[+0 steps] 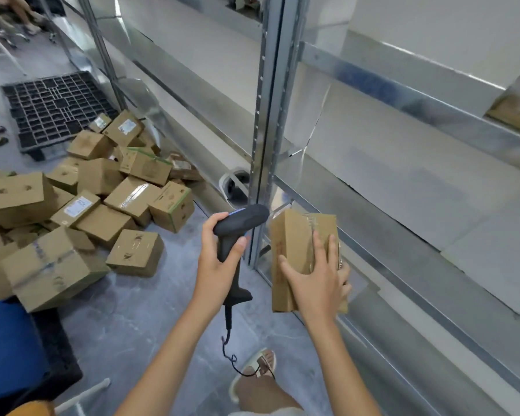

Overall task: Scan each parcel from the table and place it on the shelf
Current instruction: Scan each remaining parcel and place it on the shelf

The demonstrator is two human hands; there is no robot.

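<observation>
My left hand [219, 259] grips the handle of a black barcode scanner [237, 232], whose head points right at a taped cardboard parcel [294, 235]. My right hand [318, 274] holds that parcel from its near side, fingers spread over the tape and curled round its far edge. The parcel hangs in the air just in front of the metal shelf unit [433, 181], beside its upright post [267, 115]. The scanner's coiled cable [228, 346] dangles toward the floor.
A heap of several cardboard parcels [96, 199] lies on the grey floor at the left. A black plastic pallet [54, 109] lies behind it. A blue seat [9, 346] is at the lower left. My sandalled foot [261, 364] stands below the hands.
</observation>
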